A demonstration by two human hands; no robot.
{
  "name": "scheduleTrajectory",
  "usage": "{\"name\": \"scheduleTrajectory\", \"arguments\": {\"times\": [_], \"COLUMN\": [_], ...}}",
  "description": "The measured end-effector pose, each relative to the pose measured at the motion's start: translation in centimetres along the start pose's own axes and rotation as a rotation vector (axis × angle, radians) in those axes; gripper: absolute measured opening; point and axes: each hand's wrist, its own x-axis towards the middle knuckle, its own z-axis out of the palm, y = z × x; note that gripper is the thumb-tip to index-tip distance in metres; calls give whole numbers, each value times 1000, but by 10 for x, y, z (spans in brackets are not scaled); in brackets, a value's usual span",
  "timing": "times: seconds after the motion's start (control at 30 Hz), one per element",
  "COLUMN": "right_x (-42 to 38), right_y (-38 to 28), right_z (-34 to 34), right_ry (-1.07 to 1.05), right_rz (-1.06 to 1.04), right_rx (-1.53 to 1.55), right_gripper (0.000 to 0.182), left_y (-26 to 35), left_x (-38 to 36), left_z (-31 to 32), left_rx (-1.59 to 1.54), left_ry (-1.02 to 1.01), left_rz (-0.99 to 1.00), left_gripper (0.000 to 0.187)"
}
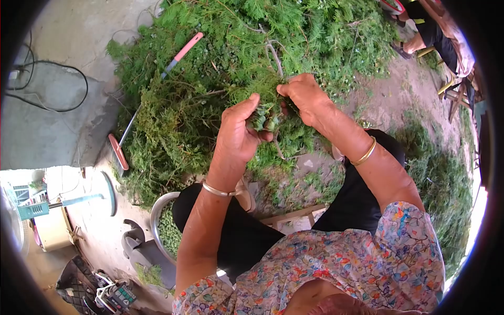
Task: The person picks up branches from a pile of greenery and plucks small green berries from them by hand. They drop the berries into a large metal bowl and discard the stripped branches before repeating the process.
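Observation:
My left hand [240, 128] is closed around a small clump of green seed cones [259, 119], thumb on top and fingertips curled beneath. Close by on the right, my right hand [306, 98] pinches a leafy evergreen sprig [266, 86] between thumb and fingers. Its other fingers are partly hidden behind the foliage. Both hands are held over a large heap of cut evergreen branches [325, 37], which has many small cones scattered through it. Beside my left knee stands a round metal basin [155, 223] filled with small green cones.
A broom [119, 152] with a pink-ended handle [189, 47] leans on the heap. A grey plastic stool or chair [152, 257] stands at lower left, near a fan base [107, 194]. Another person's leg [415, 44] shows at upper right. More branches [441, 194] lie on the right.

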Motion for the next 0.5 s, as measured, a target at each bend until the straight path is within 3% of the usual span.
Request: {"name": "scheduleTrajectory", "arguments": {"times": [0.23, 0.3, 0.5], "right_x": [-9, -7, 7], "right_y": [-7, -5, -2], "right_z": [5, 3, 2], "right_ry": [124, 161, 111], "right_rz": [15, -51, 44], "right_rx": [59, -74, 44], "right_gripper": [15, 14, 18], "left_y": [-3, -5, -12], "left_x": [-3, -6, -9], "left_z": [12, 16, 22], "left_rx": [176, 327, 428], "left_ry": [-63, -3, 52], "left_rz": [114, 172, 281], "left_gripper": [17, 14, 10]}}
